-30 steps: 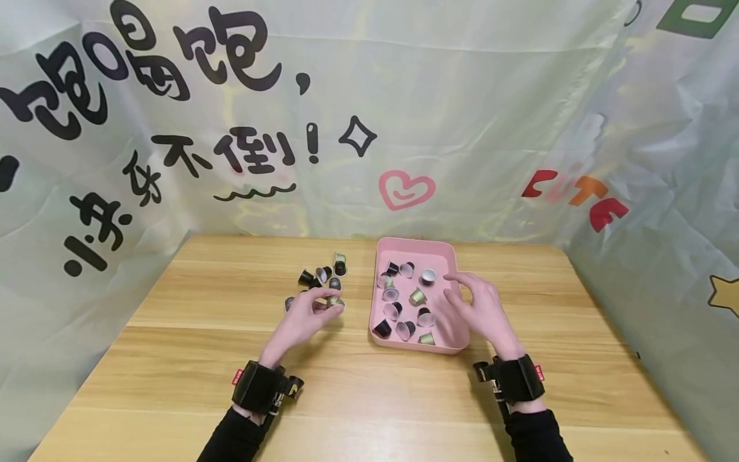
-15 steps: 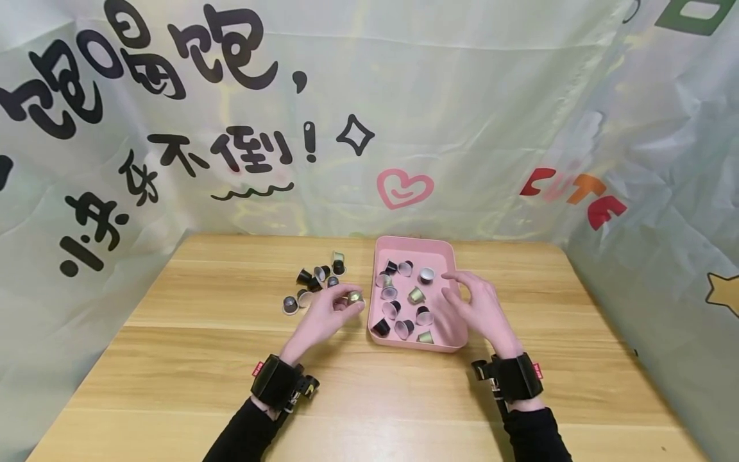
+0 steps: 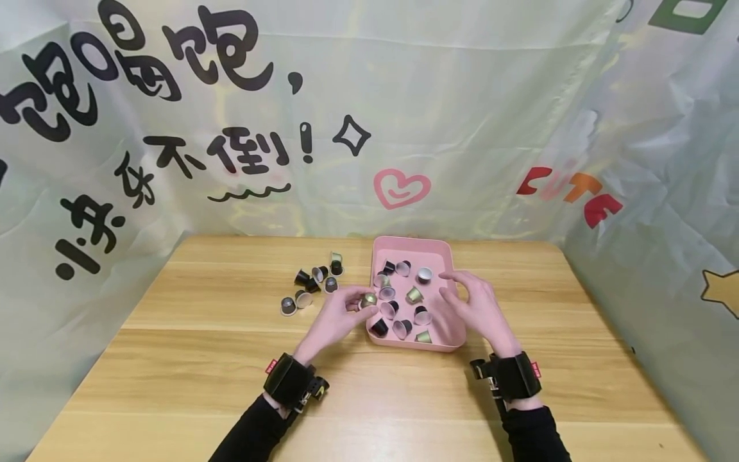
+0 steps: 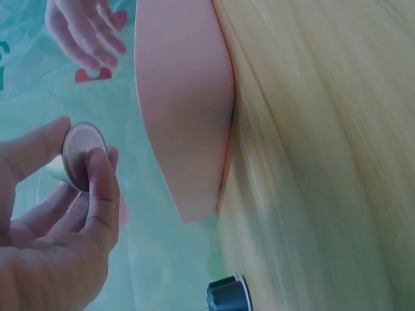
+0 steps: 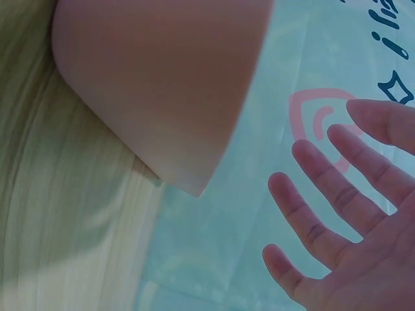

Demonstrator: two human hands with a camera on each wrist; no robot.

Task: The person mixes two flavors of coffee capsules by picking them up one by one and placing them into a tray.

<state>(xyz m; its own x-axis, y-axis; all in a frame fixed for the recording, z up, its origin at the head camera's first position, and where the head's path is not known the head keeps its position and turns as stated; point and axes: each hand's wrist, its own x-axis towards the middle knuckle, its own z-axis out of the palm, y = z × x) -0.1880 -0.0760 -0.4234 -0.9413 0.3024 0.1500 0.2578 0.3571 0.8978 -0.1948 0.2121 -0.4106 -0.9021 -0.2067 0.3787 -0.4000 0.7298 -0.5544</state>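
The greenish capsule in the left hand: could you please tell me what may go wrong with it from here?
First, the left hand pinches the greenish capsule by the fingertips, so it might slip. Being by the left rim of the pink tray, it could then land outside, on the table.

Second, other capsules lie scattered inside the tray; if dropped among them, it might bounce or knock some aside.

Coffee capsules (image 3: 303, 298) lie on the counter (image 3: 392, 404), left of a tray (image 3: 444, 327) with more inside. The left hand (image 3: 339, 314) and 1 capsule (image 3: 368, 299) are near its left rim, the right hand (image 3: 479, 307) near its right rim.
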